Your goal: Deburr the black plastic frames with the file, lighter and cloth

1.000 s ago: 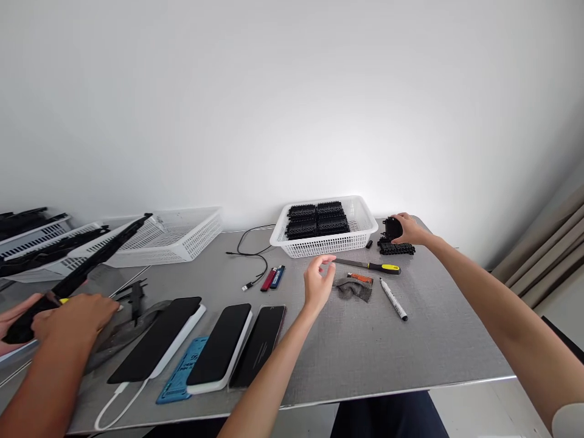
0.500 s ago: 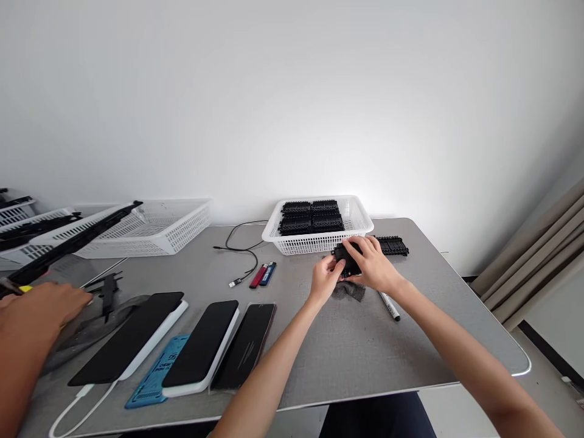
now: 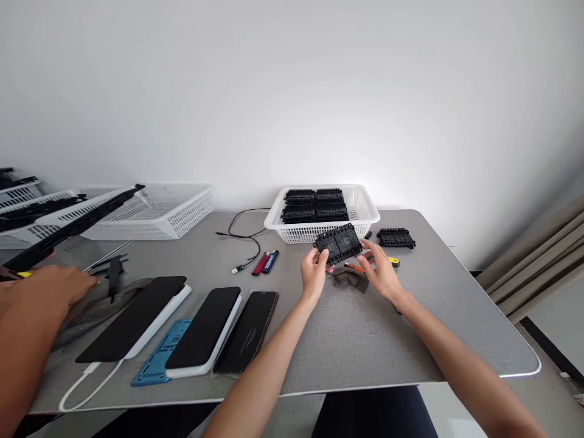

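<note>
My left hand (image 3: 314, 272) grips the left end of a black plastic piece (image 3: 338, 244), a flat ribbed rectangle with toothed long edges, held tilted above the table. At the piece's right end, my right hand (image 3: 381, 270) has its fingers apart; whether the fingertips touch the piece I cannot tell. Beneath them lie a dark crumpled cloth (image 3: 349, 280) and an orange-and-yellow tool (image 3: 394, 262), partly covered by my right hand. A similar black piece (image 3: 396, 238) rests on the table to the right. Behind, a white basket (image 3: 319, 233) contains several more such pieces.
Phones (image 3: 206, 328) and a blue plate (image 3: 159, 359) lie front left. Red and blue sticks (image 3: 265, 263) and a black cable (image 3: 244, 236) sit mid-table. At far left, another person's hand (image 3: 59, 289) is beside a long black strip (image 3: 77, 228) and white baskets (image 3: 177, 216).
The black piece has been turned and raised, its ribbed face now showing. My right hand has moved off its top to its right end, uncovering the tool. The view has shifted slightly.
</note>
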Demonstrator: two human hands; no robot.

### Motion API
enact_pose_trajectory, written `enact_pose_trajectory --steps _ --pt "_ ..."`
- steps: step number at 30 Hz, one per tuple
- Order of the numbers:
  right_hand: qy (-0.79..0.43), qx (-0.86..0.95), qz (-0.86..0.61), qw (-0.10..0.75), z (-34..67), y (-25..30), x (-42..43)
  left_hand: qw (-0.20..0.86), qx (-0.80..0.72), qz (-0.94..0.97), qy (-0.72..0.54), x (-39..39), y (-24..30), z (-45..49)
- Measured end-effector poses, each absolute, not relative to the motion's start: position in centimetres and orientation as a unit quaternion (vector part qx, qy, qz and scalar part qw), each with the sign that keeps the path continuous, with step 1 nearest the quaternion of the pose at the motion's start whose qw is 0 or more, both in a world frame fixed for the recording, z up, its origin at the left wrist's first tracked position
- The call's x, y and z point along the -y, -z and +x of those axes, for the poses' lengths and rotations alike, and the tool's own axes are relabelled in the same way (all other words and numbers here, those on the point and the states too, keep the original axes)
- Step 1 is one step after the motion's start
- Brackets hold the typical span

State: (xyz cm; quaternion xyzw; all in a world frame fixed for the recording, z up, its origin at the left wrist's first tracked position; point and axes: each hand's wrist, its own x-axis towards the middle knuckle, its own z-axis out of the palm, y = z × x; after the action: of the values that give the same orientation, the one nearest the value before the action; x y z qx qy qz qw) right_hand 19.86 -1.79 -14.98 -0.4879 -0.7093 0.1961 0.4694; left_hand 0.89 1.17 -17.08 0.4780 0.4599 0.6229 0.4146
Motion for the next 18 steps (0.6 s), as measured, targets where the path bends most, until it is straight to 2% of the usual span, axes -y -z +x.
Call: enact_pose_trajectory --steps 4,10,18 --pt "-0.330 0.602 -0.486 0.540 19.7 15.4 1.4 0.430 -0.449 0.475 -0.623 -1.0 16.9 1.0" --pt "-0.483 0.525 -0.425 0.558 20.3 15.2 0.6 0.477 -0.422 0.494 -0.592 -0.4 16.5 1.7" --pt "-0.509 0.475 -0.418 0.584 20.7 14.9 0.4 0.472 -0.399 0.506 -0.601 0.0 16.2 2.1"
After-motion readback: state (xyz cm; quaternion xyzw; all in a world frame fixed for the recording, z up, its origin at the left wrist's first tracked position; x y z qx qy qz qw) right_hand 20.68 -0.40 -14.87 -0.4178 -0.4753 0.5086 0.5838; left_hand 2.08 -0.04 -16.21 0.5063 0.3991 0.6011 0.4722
